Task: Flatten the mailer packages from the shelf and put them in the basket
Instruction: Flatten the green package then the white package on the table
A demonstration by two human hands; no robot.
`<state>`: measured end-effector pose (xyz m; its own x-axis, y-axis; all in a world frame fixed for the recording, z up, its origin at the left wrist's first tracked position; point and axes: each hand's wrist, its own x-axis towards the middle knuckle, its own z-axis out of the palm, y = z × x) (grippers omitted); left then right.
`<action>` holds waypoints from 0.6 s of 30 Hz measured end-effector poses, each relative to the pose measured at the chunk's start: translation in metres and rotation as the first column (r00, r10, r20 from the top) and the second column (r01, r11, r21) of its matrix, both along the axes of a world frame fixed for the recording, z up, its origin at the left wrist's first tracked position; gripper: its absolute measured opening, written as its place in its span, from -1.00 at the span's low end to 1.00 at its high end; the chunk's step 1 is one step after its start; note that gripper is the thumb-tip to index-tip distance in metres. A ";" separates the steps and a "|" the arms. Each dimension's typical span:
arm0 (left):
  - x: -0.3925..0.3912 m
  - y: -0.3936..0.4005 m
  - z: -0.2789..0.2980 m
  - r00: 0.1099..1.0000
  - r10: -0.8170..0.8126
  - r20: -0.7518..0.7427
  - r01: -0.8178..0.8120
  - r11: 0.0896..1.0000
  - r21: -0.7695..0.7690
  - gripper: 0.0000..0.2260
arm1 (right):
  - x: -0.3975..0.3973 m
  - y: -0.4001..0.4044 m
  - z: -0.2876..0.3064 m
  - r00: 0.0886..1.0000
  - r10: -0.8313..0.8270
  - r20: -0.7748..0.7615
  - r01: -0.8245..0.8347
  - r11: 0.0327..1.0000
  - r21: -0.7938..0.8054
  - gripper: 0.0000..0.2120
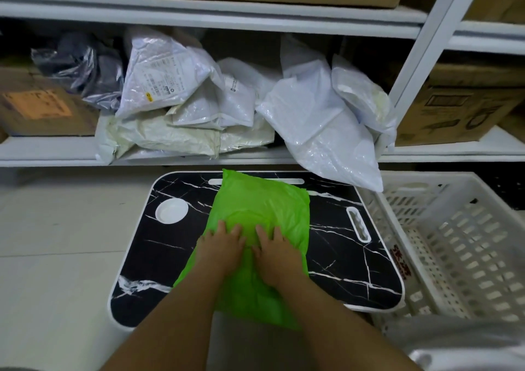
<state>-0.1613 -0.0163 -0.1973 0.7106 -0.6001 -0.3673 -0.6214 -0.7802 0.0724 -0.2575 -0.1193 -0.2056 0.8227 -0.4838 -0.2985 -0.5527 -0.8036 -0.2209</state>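
Green mailer [264,214] lies lengthwise on the black marble-pattern lap-desk surface [335,257], its near end hanging over the edge toward the person. Left hand [218,245] and right hand [274,253] rest side by side on the mailer's middle, palms down, fingers spread flat, pressing and gripping nothing. Mailer looks puffed beyond the fingers, so air is likely trapped there. Judgement: push steadily from the middle out to the far end, then sweep toward both sides, keeping palms flat so the film does not crease. White slatted basket [454,243] stands just beside the mailer's surface, to its right. White mailers [321,126] are heaped on the shelf [51,150] beyond the mailer, one sagging over the shelf lip.
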 end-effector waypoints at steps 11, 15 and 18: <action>0.019 -0.083 0.098 0.943 0.050 0.330 0.110 0.888 -0.447 -0.72 | 0.025 -0.080 0.104 0.762 -0.077 0.644 0.333 0.899 -0.286 -0.88; 0.017 -0.149 0.139 0.928 -0.055 0.369 0.252 0.823 -0.509 -0.74 | 0.022 -0.143 0.139 0.697 -0.207 0.686 0.454 0.868 -0.199 -0.81; 0.017 -0.168 0.155 0.912 -0.056 0.407 0.276 0.818 -0.504 -0.71 | 0.020 -0.156 0.153 0.657 -0.287 0.697 0.503 0.856 -0.122 -0.77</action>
<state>-0.1440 -0.1843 -0.0423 0.5944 -0.7411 0.3123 -0.8036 -0.5621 0.1956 -0.2374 -0.2757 -0.0527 0.4648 -0.7786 0.4216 -0.6435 -0.6241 -0.4431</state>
